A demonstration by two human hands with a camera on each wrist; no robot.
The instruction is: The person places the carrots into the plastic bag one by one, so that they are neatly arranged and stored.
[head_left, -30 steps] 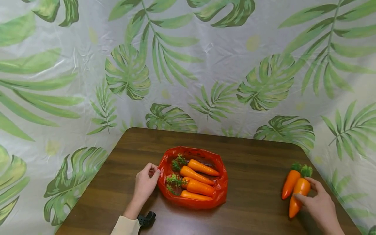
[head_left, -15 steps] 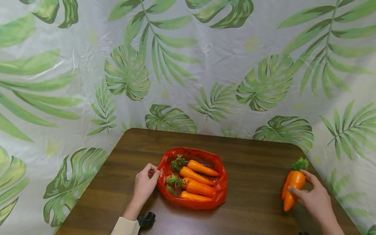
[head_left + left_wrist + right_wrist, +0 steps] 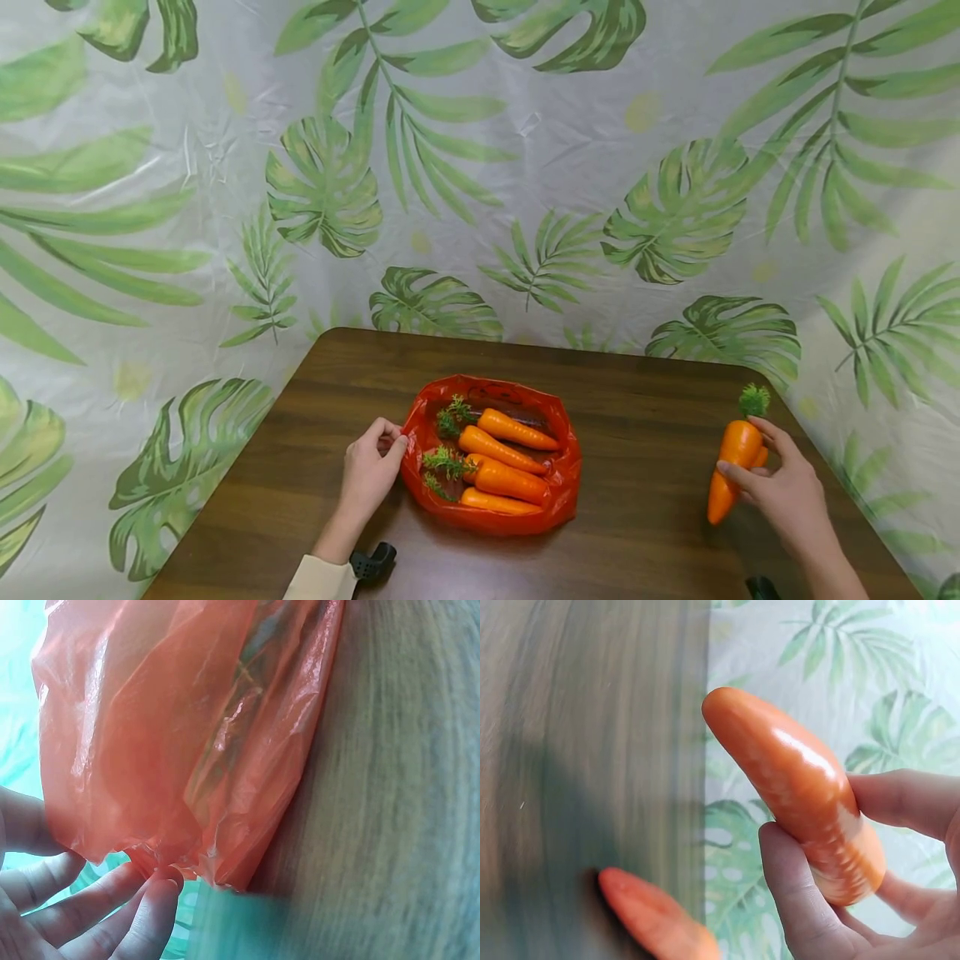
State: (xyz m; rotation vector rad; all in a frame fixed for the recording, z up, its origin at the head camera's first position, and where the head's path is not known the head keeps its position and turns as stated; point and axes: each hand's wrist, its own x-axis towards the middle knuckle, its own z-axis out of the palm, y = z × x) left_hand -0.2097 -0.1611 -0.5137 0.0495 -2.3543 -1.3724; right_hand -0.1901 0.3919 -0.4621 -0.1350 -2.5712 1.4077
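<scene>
My left hand pinches the left edge of a red plastic bag, which lies with its mouth spread wide. In the left wrist view, thumb and fingertips gather the thin red plastic. Several orange carrots with green tops lie inside the bag. On the right side, my right hand grips a plump, glossy carrot between thumb and fingers, its tip down and green top up. The right wrist view has it raised above the table. A second carrot lies on the tabletop below, mostly hidden in the head view.
The dark wooden table carries all of this. Its far edge meets a hanging sheet with a green leaf print. A black wristband is at my left wrist, by a cream sleeve.
My right hand has lifted one carrot off the pair and moved it leftward and up, over the other carrot. The left hand and the bag have stayed in place.
</scene>
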